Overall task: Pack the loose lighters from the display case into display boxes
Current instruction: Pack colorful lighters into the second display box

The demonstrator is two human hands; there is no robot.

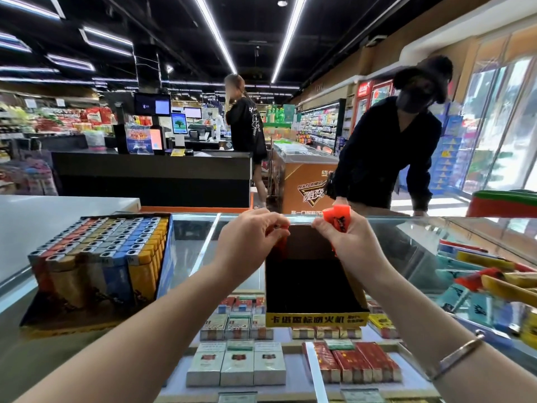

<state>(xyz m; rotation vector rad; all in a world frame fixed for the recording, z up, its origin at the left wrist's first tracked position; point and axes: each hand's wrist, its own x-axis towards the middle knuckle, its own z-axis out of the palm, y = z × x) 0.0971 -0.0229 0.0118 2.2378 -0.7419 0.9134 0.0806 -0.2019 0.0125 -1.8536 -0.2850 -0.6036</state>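
Head view, frame centre: left hand (250,237) and right hand (345,237) each pinch red lighters (337,218) over the empty display box (308,274); a loose grip could drop one onto the glass.

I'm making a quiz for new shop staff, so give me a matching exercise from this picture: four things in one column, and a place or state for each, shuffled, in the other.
Things:
1. full display box
2. empty display box
3. right hand
4. loose lighters

Places or states:
A. lying in a pile on the glass at the right
B. on the glass at the left, packed with rows of lighters
C. holds orange lighters at the box's far edge
D. in the middle, yellow front strip, nothing on its floor

Pairs: 1-B, 2-D, 3-C, 4-A
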